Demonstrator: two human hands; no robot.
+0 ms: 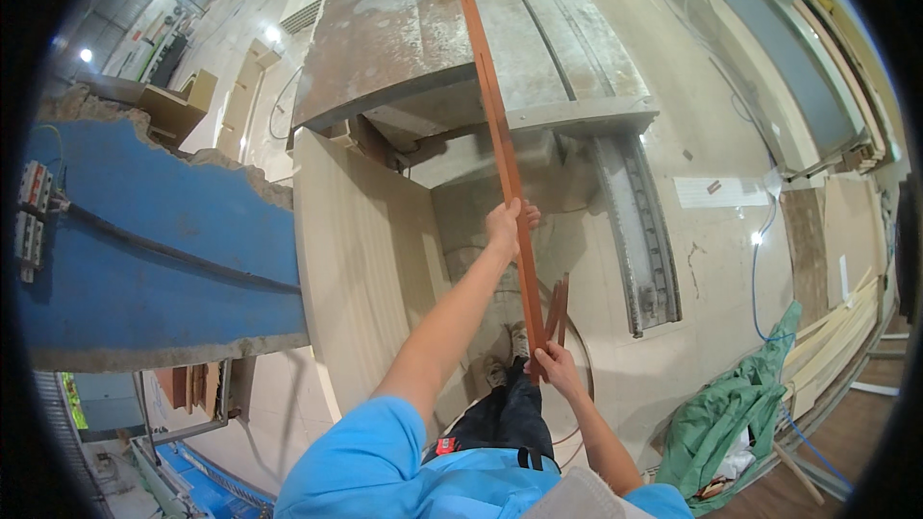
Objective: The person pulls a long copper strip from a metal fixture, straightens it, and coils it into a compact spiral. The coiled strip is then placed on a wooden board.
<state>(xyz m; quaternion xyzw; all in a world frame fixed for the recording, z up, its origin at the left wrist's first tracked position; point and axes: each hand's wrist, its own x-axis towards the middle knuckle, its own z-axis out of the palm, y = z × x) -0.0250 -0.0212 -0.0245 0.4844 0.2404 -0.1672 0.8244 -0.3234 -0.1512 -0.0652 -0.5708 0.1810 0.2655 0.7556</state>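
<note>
A long, narrow reddish-brown wooden strip (488,86) runs from near my waist out over a worn metal machine table (394,29). My left hand (507,228) is closed around the strip about midway, in front of the table's near edge. Close to my body, my right hand (558,370) grips the strip's near end. Thin, darker brown pieces (558,308) stick up beside that end, next to my right fingers. Whether they are held too, I cannot tell.
A pale wooden panel (361,259) stands to the left, with a large blue machine body (163,250) beyond it. A slotted metal rail (635,240) extends on the right. Green cloth (731,413) and wooden strips (846,336) lie at the lower right.
</note>
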